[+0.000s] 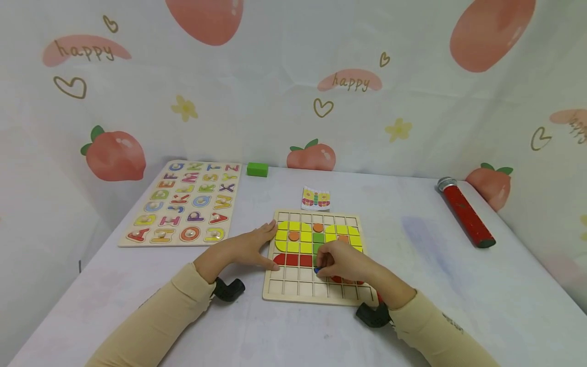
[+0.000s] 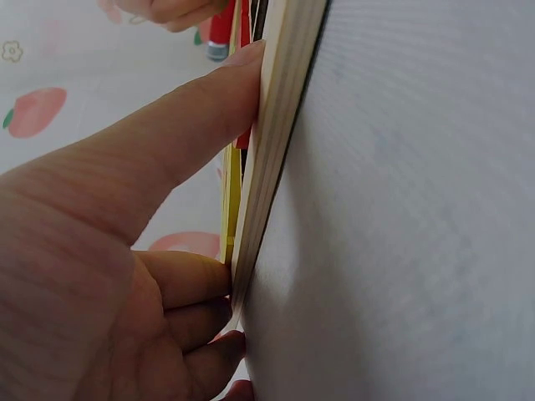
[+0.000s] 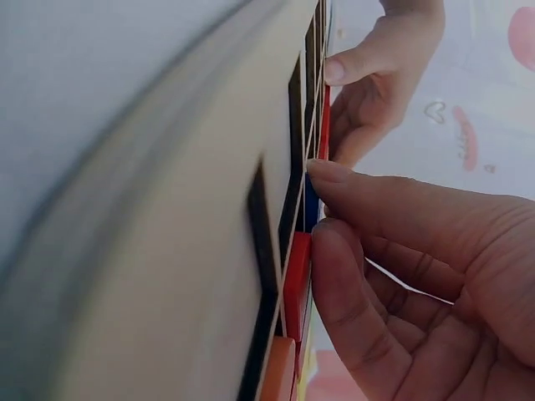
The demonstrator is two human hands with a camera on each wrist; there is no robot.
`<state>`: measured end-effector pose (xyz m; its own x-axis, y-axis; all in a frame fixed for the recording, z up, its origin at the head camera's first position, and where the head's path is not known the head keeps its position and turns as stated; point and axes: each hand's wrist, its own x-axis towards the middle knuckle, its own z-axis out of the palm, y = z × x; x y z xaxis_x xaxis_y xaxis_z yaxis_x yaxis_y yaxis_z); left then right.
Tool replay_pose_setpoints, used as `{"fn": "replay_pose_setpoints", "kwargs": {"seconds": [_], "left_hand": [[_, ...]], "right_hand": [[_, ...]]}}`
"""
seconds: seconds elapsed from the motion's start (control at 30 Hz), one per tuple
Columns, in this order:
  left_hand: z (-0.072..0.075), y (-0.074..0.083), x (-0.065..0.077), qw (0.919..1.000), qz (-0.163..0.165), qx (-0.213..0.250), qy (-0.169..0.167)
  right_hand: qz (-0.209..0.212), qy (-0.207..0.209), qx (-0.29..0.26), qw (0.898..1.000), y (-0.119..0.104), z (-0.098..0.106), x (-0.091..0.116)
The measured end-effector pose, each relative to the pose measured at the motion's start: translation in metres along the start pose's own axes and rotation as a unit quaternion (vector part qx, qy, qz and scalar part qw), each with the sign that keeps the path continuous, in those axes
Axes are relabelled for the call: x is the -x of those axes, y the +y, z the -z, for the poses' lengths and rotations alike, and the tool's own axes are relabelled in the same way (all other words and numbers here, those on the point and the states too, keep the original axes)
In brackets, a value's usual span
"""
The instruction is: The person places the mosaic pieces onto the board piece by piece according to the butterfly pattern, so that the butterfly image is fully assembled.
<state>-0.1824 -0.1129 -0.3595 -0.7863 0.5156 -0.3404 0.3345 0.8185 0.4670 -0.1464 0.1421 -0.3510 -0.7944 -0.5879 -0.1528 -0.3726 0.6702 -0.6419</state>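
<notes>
A wooden grid board (image 1: 290,289) lies in the middle of the table with colored tiles in its cells. Yellow tiles (image 1: 293,247) fill two wing-like areas around orange discs, with green squares (image 1: 318,238) between them and red tiles (image 1: 292,260) below. My right hand (image 1: 344,261) is over the board's lower middle, pinching a small blue piece (image 3: 311,203) between thumb and fingertip, right at the grid. Along the left edge of the board rests my left hand (image 1: 249,250), fingers spread, its thumb against the wooden side.
Behind the board lies a small picture card (image 1: 315,199) showing a similar colored pattern. An alphabet puzzle board (image 1: 183,181) is at the back left, beside a green block (image 1: 257,169). A red microphone (image 1: 468,216) lies far right, near the printed curtain.
</notes>
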Motion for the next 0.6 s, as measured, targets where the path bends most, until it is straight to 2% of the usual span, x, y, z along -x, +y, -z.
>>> {"fn": "replay_pose_setpoints", "kwargs": {"seconds": [0.17, 0.33, 0.6], "left_hand": [[0.000, -0.001, 0.000, 1.0000, 0.000, 0.002, 0.002], [0.000, -0.001, 0.000, 1.0000, 0.001, 0.003, 0.001], [0.000, -0.001, -0.001, 1.0000, 0.005, -0.001, 0.000]], "right_hand": [[0.002, 0.000, 0.002, 1.000, 0.000, 0.004, 0.004], [-0.039, 0.014, -0.001, 0.999, 0.006, 0.014, 0.016], [-0.091, 0.021, -0.025, 0.995, 0.026, 0.033, 0.053]]}}
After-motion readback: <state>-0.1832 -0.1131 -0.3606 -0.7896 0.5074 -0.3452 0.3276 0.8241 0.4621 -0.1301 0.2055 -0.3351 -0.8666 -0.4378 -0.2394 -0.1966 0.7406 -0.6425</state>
